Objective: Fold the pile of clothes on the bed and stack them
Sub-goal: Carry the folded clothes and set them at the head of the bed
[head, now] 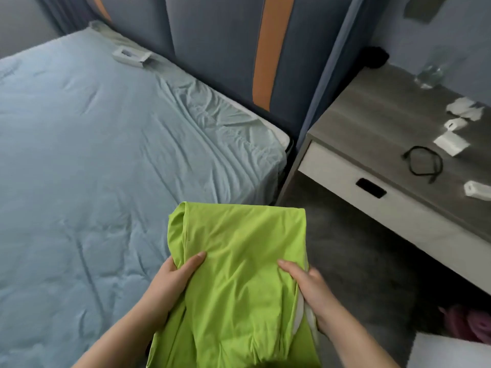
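Note:
A lime-green garment (239,251), folded over, hangs in the air at the lower middle, over the bed's right edge and the floor beside it. My left hand (172,282) grips its left side, thumb on top. My right hand (310,290) grips its right side, where a white inner layer shows at the edge. The bed (93,155) with its pale blue sheet fills the left of the view. No pile of clothes is in sight on it.
A small white box (130,55) lies near the headboard (220,49). A grey nightstand (385,123) on the right carries a black cable (425,164), white packets and a glass. Dark carpet (353,261) lies between. Pink cloth (467,322) sits at lower right.

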Demonstrator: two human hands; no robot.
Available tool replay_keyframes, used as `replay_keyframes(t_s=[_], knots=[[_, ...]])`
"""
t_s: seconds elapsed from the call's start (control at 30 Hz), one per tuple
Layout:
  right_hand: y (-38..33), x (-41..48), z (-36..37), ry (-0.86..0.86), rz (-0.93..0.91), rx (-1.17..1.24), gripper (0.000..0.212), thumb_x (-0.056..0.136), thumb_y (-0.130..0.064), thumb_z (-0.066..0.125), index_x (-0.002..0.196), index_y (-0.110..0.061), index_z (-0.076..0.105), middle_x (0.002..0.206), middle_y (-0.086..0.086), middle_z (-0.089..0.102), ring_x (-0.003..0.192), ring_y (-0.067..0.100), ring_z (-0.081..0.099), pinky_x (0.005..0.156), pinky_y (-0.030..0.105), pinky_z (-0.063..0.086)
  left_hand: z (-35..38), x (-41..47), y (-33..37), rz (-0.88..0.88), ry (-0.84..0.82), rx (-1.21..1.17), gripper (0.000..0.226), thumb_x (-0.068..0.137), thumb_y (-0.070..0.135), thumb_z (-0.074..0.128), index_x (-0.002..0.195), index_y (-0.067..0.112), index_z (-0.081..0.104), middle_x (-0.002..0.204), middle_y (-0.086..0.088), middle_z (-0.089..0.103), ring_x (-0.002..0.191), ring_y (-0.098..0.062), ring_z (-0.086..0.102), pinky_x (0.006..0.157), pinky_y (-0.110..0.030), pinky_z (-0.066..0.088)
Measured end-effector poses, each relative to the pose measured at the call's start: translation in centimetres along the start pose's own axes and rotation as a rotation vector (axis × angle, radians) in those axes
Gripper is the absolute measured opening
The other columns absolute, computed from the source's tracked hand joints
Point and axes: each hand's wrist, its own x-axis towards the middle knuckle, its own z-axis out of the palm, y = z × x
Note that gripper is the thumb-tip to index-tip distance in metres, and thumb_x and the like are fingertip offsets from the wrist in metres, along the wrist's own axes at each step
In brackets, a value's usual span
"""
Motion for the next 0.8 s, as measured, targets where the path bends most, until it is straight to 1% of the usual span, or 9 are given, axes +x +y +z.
replay_keyframes(t_s=[0.03, 0.13, 0.27, 0.33, 0.43, 0.53, 0.63, 0.7, 0.8], knots=[[-1.0, 1.4, 0.1, -0.033, 0.005, -0.024, 0.024, 0.082, -0.028, 0.071, 0.099, -0.01, 0.071, 0.089, 0.005, 0.077, 0.083, 0.02, 0.074, 0.075, 0.032, 0.055, 0.2, 0.4, 0.1, -0.009, 0.035, -0.028, 0.037, 0.074, 0.048, 0.076, 0.102, 0.028, 0.063, 0.093, 0.01, 0.075, 0.085, -0.011, 0.072, 0.076, -0.031, 0.056], [-3.6, 5.2, 1.2, -0.12, 0.023, -0.095, 0.023, 0.082, -0.024, 0.071, 0.099, -0.008, 0.071, 0.09, 0.008, 0.076, 0.086, 0.022, 0.074, 0.08, 0.034, 0.055, 0.3, 1.6, 0.2, -0.009, 0.119, -0.115, 0.042, 0.07, 0.05, 0.075, 0.104, 0.028, 0.063, 0.094, 0.016, 0.075, 0.086, -0.006, 0.072, 0.075, -0.027, 0.054], [-6.4, 9.6, 3.8, -0.242, 0.039, -0.188, 0.019, 0.084, -0.022, 0.069, 0.1, -0.011, 0.069, 0.091, 0.005, 0.077, 0.085, 0.019, 0.074, 0.069, 0.027, 0.056, -0.5, 3.8, 0.2, -0.026, 0.235, -0.204, 0.045, 0.066, 0.053, 0.075, 0.103, 0.03, 0.063, 0.094, 0.021, 0.073, 0.084, 0.0, 0.07, 0.073, -0.022, 0.052], [-7.6, 11.9, 5.3, -0.286, 0.047, -0.228, 0.02, 0.085, -0.02, 0.069, 0.102, -0.01, 0.068, 0.093, 0.005, 0.077, 0.086, 0.019, 0.073, 0.067, 0.025, 0.056, -0.9, 5.4, 0.3, -0.041, 0.27, -0.242, 0.045, 0.066, 0.053, 0.075, 0.103, 0.029, 0.064, 0.095, 0.021, 0.073, 0.086, 0.0, 0.07, 0.075, -0.023, 0.052], [-9.6, 15.2, 7.6, -0.316, 0.064, -0.279, 0.023, 0.085, -0.018, 0.068, 0.105, -0.008, 0.068, 0.095, 0.008, 0.076, 0.09, 0.022, 0.073, 0.076, 0.033, 0.056, -1.7, 8.2, 1.0, -0.056, 0.305, -0.266, 0.043, 0.066, 0.054, 0.074, 0.1, 0.029, 0.066, 0.096, 0.017, 0.074, 0.091, -0.003, 0.07, 0.083, -0.029, 0.053], [-11.7, 18.3, 10.1, -0.35, 0.092, -0.321, 0.025, 0.085, -0.017, 0.068, 0.108, -0.007, 0.066, 0.101, 0.011, 0.075, 0.096, 0.027, 0.071, 0.091, 0.041, 0.053, -2.5, 10.8, 1.8, -0.062, 0.352, -0.298, 0.038, 0.073, 0.049, 0.074, 0.103, 0.029, 0.064, 0.097, 0.018, 0.072, 0.089, 0.001, 0.069, 0.076, -0.022, 0.052], [-13.3, 21.4, 12.4, -0.386, 0.096, -0.371, 0.029, 0.086, -0.017, 0.068, 0.113, -0.008, 0.065, 0.104, 0.01, 0.074, 0.099, 0.026, 0.07, 0.097, 0.045, 0.05, -3.3, 13.2, 2.3, -0.098, 0.392, -0.316, 0.033, 0.076, 0.049, 0.073, 0.102, 0.03, 0.063, 0.104, 0.016, 0.07, 0.095, -0.006, 0.067, 0.084, -0.029, 0.052], [-14.0, 23.5, 13.7, -0.403, 0.105, -0.405, 0.031, 0.085, -0.019, 0.069, 0.115, -0.009, 0.064, 0.104, 0.008, 0.074, 0.099, 0.025, 0.07, 0.098, 0.045, 0.05, -3.8, 14.8, 2.4, -0.119, 0.407, -0.329, 0.038, 0.072, 0.052, 0.075, 0.102, 0.03, 0.064, 0.107, 0.012, 0.071, 0.099, -0.009, 0.067, 0.092, -0.035, 0.051], [-14.6, 26.4, 15.2, -0.419, 0.125, -0.457, 0.034, 0.084, -0.021, 0.07, 0.116, -0.01, 0.064, 0.107, 0.007, 0.074, 0.101, 0.025, 0.069, 0.099, 0.046, 0.049, -4.1, 17.0, 2.5, -0.15, 0.419, -0.343, 0.055, 0.063, 0.062, 0.077, 0.107, 0.03, 0.065, 0.109, 0.009, 0.072, 0.1, -0.012, 0.068, 0.096, -0.039, 0.051]])
